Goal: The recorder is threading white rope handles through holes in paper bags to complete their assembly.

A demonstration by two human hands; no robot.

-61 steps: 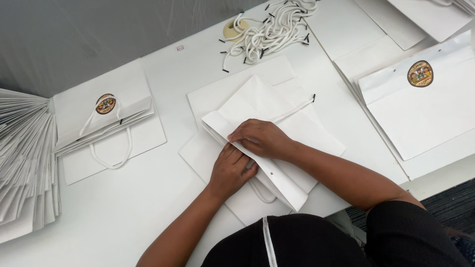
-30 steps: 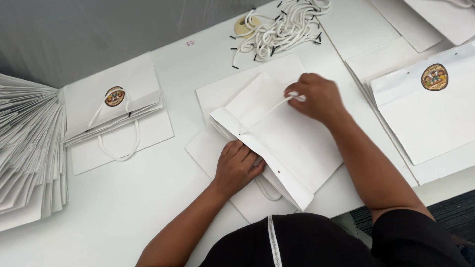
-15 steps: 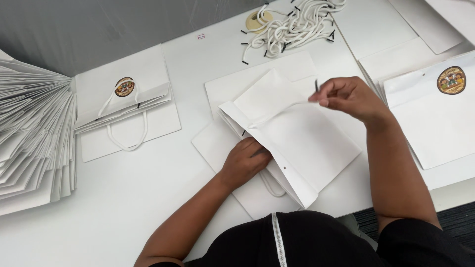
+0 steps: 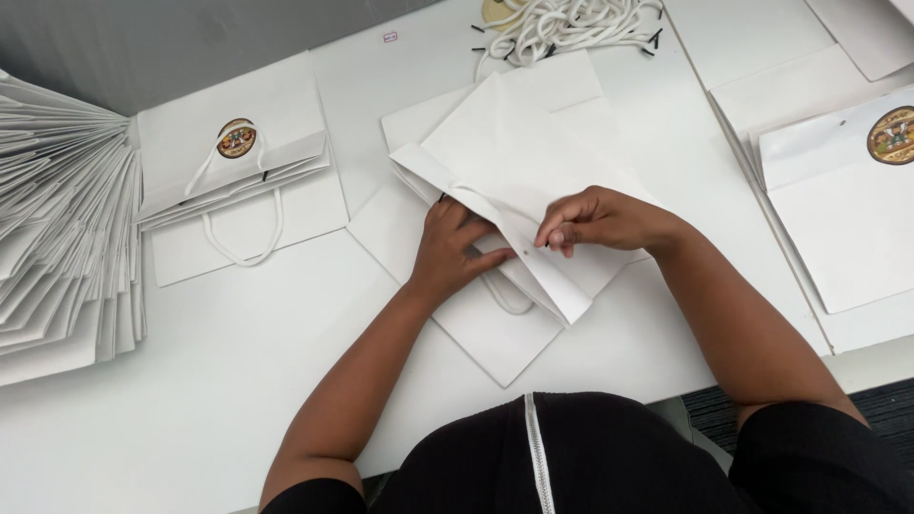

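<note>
While the left hand point(image 4: 455, 249) presses the white paper bag point(image 4: 533, 181) flat, right hand point(image 4: 595, 221) fingers point(image 4: 557, 233) pinch together — on its folded rim.

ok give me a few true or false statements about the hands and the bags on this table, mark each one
1. Both hands are on the flat white paper bag in the middle. True: the left hand presses on it and the right hand pinches at its folded top edge.
2. The pile of white cord handles lies by the person's elbow. False: it lies at the far edge of the table.
3. The bag with a round sticker at left has a cord handle. True.
4. The fanned stack of bags is on the right. False: it is on the left.
</note>
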